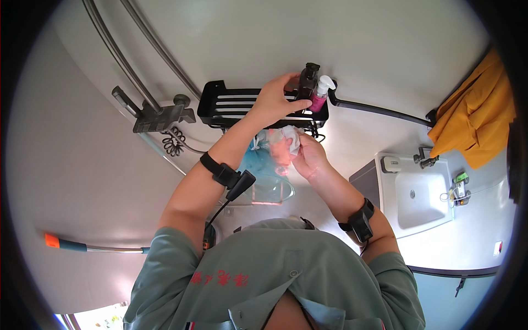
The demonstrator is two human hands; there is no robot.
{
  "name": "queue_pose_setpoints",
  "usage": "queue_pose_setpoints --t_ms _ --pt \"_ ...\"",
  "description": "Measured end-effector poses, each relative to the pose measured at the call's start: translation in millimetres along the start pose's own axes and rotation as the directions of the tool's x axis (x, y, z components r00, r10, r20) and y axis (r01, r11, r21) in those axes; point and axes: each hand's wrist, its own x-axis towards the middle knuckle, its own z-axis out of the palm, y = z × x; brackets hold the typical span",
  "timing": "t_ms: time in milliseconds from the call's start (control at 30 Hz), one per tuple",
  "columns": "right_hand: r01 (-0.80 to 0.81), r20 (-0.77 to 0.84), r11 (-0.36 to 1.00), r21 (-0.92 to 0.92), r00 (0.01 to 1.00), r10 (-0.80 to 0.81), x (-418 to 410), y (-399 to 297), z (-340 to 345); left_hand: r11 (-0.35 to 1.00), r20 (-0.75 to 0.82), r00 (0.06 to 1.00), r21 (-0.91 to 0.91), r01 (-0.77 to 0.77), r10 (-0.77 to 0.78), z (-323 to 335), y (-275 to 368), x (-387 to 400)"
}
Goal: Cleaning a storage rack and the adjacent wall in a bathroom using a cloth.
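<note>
My left hand (280, 99) reaches over a black slatted wall shelf (231, 104), its thumb and fingers around the lower part of a dark pump bottle (308, 80). Right beside that bottle stands a pink bottle with a white pump head (319, 95), close to my thumb tip. Below the shelf's front edge, my right hand (307, 154) holds a crumpled white cloth or wipe (291, 136). Pinkish translucent material shows at the cloth's left. Blue netting or a bath puff (258, 159) hangs under the shelf, partly behind my left forearm.
A shower mixer (161, 117) with metal pipes and a coiled hose is at the left. A black towel rail (381, 111) runs right towards a hanging orange cloth (474, 111). The white washbasin (423, 200) stands lower right, and a handle with an orange end (99, 248) lies lower left.
</note>
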Motion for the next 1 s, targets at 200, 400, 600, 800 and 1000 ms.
queue_pose_setpoints --t_ms 200,400,600,800,1000 --pt "-0.027 0.080 0.995 0.092 0.997 0.020 1.4 5.5 -3.6 0.997 -0.018 0.997 -0.010 0.073 -0.073 11.0 -9.7 11.4" --pt "-0.056 0.087 0.998 0.043 0.995 0.052 11.1 17.2 -9.9 0.986 -0.079 0.996 0.162 0.048 -0.036 9.4 -11.9 12.6" --pt "-0.082 0.137 0.991 0.110 0.988 0.066 20.6 24.7 -17.5 0.959 -0.235 0.968 0.242 0.145 -0.087 -33.4 -12.2 -10.5" --pt "-0.115 0.073 0.991 -0.068 0.990 0.120 4.6 19.8 -3.4 0.887 -0.456 0.885 0.365 0.284 -0.096 -97.0 -14.7 -41.1" --pt "-0.221 0.213 0.905 -0.362 0.926 0.311 -2.9 18.5 -0.8 0.778 -0.554 0.810 0.416 0.471 -0.194 -124.3 -20.7 -54.6"
